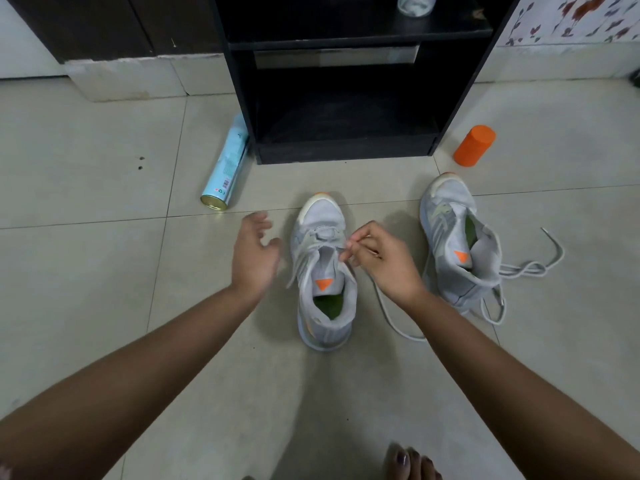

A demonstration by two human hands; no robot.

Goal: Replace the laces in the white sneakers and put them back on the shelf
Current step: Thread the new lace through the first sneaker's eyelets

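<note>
Two white sneakers stand on the tiled floor, toes toward a black shelf (346, 143). The nearer sneaker (325, 271) has a lace through its lowest eyelets. My right hand (377, 261) pinches that lace (391, 320) over the shoe's tongue; the rest of it trails on the floor to the right. My left hand (256, 254) hovers with relaxed fingers just left of this shoe, touching nothing. The second sneaker (457, 244) stands at the right with no lace in its eyelets. A loose white lace (530, 268) lies beside it.
A pale blue spray can (227, 164) lies on the floor left of the shelf. An orange cylinder (474, 145) stands at the shelf's right corner. A clear jar (415, 5) sits on an upper shelf board. My toes (408, 462) show at the bottom edge.
</note>
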